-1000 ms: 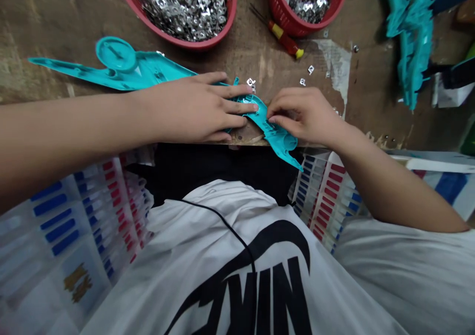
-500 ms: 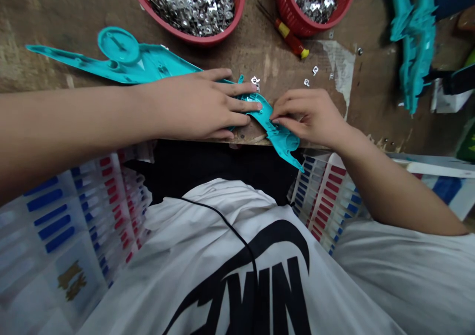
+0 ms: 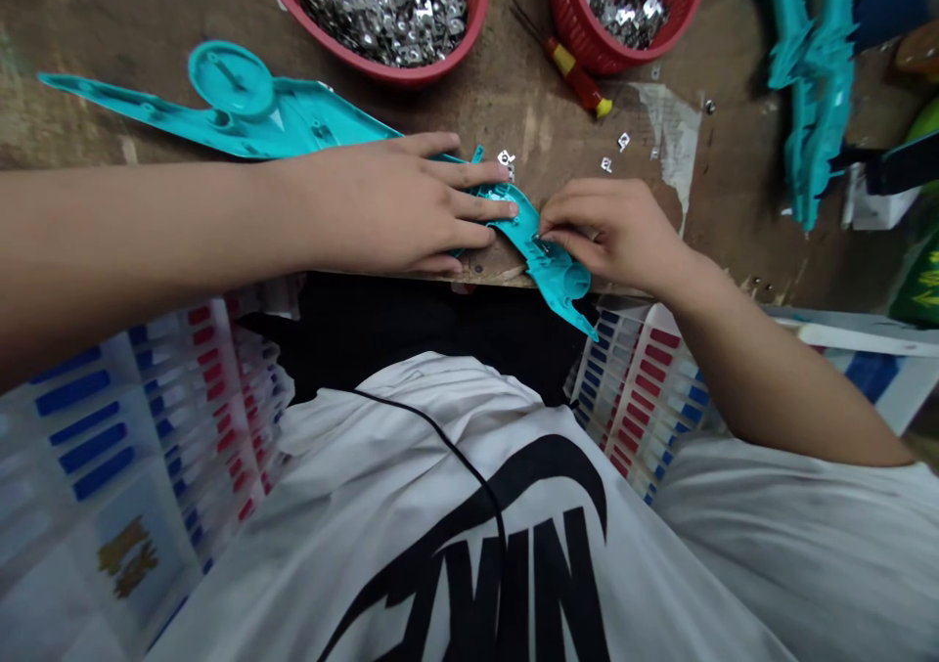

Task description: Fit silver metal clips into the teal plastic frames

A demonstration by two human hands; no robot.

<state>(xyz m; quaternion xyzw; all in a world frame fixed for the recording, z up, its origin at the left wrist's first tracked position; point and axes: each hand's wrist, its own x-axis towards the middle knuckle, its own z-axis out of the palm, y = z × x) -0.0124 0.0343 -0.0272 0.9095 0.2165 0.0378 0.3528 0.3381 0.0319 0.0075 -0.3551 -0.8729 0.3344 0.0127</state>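
1. Here's the bench, and the teal plastic moulding (image 3: 308, 124) lies right along its front edge, disc end at upper left, narrow tail poking out past the edge at centre right.
2. The left hand (image 3: 388, 207) sits flat on top of the moulding, mid-frame, its fingers (image 3: 476, 207) spread wide and pressing down. That broad, open stance looks like bracing, pinning the piece against the wooden workbench (image 3: 608, 154).
3. The right hand (image 3: 608, 232) comes in from the right, its fingertips (image 3: 550, 237) bunched in a tight pinch on the narrow section, right beside the left fingertips. A speck of metal glints there, but what exactly is pinched is hard to tell.
4. Up top, two red plastic baskets (image 3: 602, 61) sit within easy reach, piled with stamped metal clips (image 3: 374, 7).
5. Between them and the hands, loose metal clips (image 3: 623, 141) lie scattered, near a red-and-yellow screwdriver (image 3: 576, 80).
6. Off at upper right, more teal mouldings (image 3: 818, 85) are heaped at the bench's far side, apart from the working spot.
7. Below the bench edge, striped plastic packaging (image 3: 198, 398) lies on either side of a white T-shirt (image 3: 440, 447), with a black cable (image 3: 455, 466) across it.
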